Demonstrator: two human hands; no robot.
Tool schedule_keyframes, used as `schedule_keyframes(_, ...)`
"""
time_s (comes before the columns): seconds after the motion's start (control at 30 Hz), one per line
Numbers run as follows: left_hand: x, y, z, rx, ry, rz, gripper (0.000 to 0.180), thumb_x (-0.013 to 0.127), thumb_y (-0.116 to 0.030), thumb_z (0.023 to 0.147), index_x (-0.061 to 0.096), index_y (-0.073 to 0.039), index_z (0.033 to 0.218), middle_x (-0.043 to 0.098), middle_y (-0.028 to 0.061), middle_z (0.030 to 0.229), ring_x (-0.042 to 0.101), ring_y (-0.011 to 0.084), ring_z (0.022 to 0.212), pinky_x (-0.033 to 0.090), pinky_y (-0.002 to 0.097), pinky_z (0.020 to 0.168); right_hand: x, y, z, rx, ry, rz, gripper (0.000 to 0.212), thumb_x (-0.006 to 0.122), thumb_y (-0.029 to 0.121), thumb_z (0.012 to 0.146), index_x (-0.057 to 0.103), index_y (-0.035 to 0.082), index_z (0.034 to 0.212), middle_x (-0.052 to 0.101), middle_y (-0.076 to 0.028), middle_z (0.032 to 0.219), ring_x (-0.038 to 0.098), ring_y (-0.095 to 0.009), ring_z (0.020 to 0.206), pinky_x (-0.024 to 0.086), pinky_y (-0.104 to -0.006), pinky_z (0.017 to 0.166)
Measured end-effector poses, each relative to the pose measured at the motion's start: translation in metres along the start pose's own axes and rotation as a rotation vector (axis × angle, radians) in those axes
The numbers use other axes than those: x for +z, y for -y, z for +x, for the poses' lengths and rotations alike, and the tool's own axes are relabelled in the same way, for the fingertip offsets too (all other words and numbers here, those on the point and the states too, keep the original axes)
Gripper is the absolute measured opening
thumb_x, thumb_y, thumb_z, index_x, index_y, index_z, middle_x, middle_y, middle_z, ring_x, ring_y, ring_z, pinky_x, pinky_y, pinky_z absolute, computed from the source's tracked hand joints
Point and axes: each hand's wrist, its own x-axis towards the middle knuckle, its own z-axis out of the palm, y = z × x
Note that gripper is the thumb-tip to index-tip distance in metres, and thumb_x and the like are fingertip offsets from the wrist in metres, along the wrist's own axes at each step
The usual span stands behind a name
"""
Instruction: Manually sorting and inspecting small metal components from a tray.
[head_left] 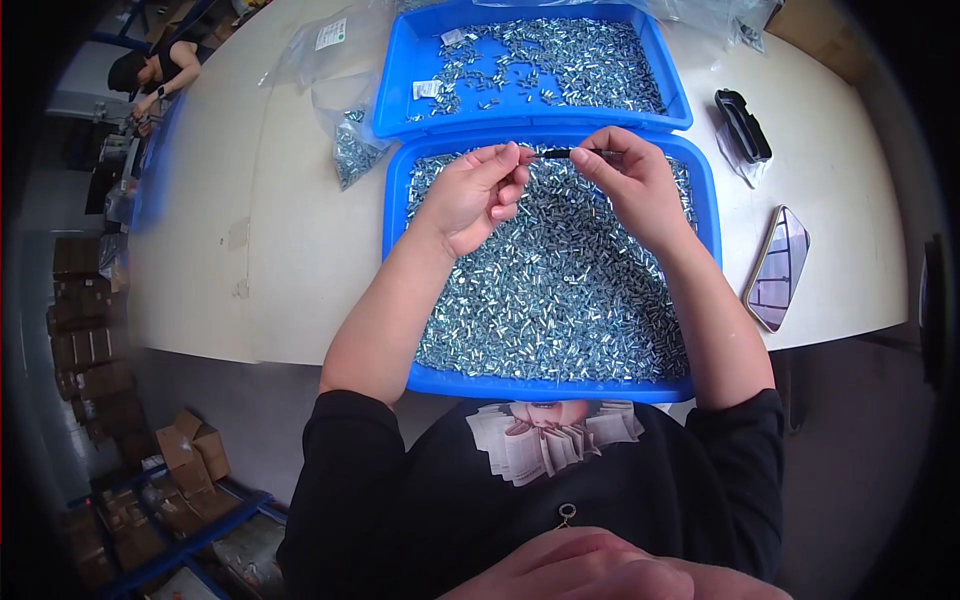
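Above the far half of a near blue bin point(550, 388), both my hands meet at a thin black rod-shaped tool point(556, 154). My right hand point(635, 185) pinches the tool between thumb and fingers. Thumb and forefinger of my left hand point(475, 195) are pressed together at the tool's left tip; whatever they pinch is too small to name. The bin is filled with small silvery cylindrical metal pieces point(560, 300). Just behind it stands a second blue bin point(400, 80), holding more such pieces and two small white labels.
Left of the bins lies a clear plastic bag point(355, 150) with metal pieces inside. On the pale table's right are a black open case point(742, 125) and a phone point(780, 268). Another person point(170, 75) works at the far left. Cardboard boxes point(190, 445) occupy a rack at lower left.
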Motion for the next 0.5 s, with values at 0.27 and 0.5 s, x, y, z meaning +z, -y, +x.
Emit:
schedule_keyframes(0.27, 0.006, 0.003, 0.002, 0.041, -0.111, -0.049, 0.023, 0.058, -0.016, 0.088, 0.058, 0.000, 0.104, 0.055, 0.0012, 0.076, 0.046, 0.0056, 0.062, 0.036, 0.0172, 0.048, -0.001, 0.003, 0.000, -0.025, 0.001, -0.029, 0.020, 0.065, 0.021, 0.083, 0.060, 0.002, 0.086, 0.059, 0.001, 0.073, 0.050, -0.004, 0.066, 0.040, -0.0196, 0.057)
schedule_keyframes(0.5, 0.020, 0.002, -0.003, 0.268, -0.303, 0.485, 0.013, 0.069, -0.008, 0.078, 0.066, 0.001, 0.087, 0.056, -0.0008, 0.070, 0.046, 0.0058, 0.062, 0.036, 0.0178, 0.053, -0.002, 0.005, -0.002, -0.152, -0.006, -0.203, 0.019, 0.066, 0.019, 0.082, 0.061, 0.001, 0.084, 0.059, -0.001, 0.071, 0.051, -0.007, 0.064, 0.042, -0.0228, 0.058)
